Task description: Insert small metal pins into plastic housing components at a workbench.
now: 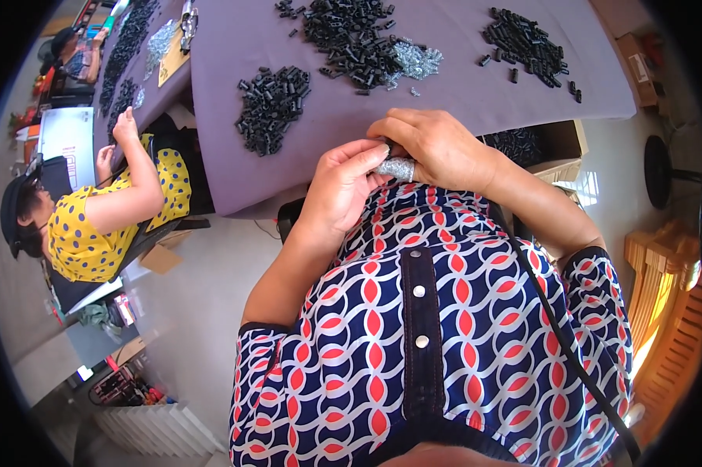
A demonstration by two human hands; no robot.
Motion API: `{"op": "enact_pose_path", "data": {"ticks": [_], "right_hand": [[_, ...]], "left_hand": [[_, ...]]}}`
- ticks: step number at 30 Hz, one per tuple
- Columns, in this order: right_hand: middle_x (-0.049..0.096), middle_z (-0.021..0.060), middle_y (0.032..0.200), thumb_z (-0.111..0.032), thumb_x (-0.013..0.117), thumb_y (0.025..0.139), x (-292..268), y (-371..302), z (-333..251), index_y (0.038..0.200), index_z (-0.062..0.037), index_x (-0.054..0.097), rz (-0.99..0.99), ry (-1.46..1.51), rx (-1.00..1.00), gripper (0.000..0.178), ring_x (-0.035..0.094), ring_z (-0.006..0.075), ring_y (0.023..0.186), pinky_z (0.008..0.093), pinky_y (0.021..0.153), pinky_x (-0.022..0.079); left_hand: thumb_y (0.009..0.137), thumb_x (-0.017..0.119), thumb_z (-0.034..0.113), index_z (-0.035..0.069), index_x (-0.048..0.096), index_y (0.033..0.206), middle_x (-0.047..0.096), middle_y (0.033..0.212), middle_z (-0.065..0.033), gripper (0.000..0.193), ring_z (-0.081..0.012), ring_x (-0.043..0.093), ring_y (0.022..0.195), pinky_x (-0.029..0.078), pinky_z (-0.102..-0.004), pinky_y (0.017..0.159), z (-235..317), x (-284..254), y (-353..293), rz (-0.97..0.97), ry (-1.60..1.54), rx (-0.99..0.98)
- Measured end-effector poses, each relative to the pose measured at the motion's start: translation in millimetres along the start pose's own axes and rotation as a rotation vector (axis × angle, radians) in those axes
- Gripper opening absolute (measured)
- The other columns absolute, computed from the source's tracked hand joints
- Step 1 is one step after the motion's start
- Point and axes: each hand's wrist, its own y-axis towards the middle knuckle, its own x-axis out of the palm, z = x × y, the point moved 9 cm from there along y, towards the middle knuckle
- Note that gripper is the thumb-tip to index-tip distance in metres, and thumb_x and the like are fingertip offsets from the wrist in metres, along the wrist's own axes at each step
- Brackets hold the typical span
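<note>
In front of my chest, at the near edge of the cloth-covered table, both hands meet with fingers pressed together. My left hand (339, 187) pinches a small black part (387, 145), mostly hidden between the fingers. Bent over the same spot, my right hand (440, 148) also has its fingertips closed at that part. A silvery, speckled wrapping (398, 169) goes round a digit of the right hand, seemingly the thumb. Beyond the hands lie a pile of short black cylindrical pieces (273, 109), a larger black pile (347, 39) and a heap of small shiny metal pieces (415, 60).
Another black pile (526, 47) lies at the table's far right. Below the table edge on my right is a cardboard box (565, 152) with more black pieces. At left, a person in yellow dotted clothing (125, 202) works at a neighbouring table. A black fan (658, 173) stands right.
</note>
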Motion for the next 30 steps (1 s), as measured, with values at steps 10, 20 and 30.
{"op": "enact_pose_path", "data": {"ticks": [10, 20, 30], "right_hand": [[0.064, 0.0117, 0.094, -0.005, 0.072, 0.073, 0, 2, 7, 0.106, -0.0031, 0.062, 0.001, 0.036, 0.138, 0.035, 0.065, 0.0342, 0.088, 0.0438, 0.073, 0.053], [0.06, 0.0125, 0.083, -0.02, 0.072, 0.075, 20, -9, -3, 0.089, -0.0025, 0.058, -0.078, -0.118, -0.029, 0.026, 0.063, 0.0338, 0.077, 0.0428, 0.066, 0.052], [0.063, 0.0137, 0.087, -0.021, 0.074, 0.078, -13, -11, 7, 0.094, -0.0035, 0.062, 0.065, -0.2, -0.001, 0.027, 0.064, 0.0357, 0.083, 0.0445, 0.074, 0.052]], "left_hand": [[0.097, 0.06, 0.011, -0.003, 0.066, 0.112, 0.07, 0.11, -0.0137, 0.022, -0.0208, 0.066, 0.1, 0.051, -0.0365, 0.091, 0, 2, -2, 0.013, -0.022, 0.0], [0.096, 0.064, 0.014, -0.004, 0.068, 0.109, 0.071, 0.102, -0.0097, 0.023, -0.0158, 0.066, 0.094, 0.051, -0.0299, 0.088, -13, -11, -10, 0.009, 0.06, 0.022], [0.097, 0.063, 0.015, -0.004, 0.069, 0.105, 0.071, 0.095, -0.0079, 0.021, -0.0143, 0.064, 0.087, 0.051, -0.0277, 0.077, 47, 1, -14, 0.18, 0.862, 0.497]]}}
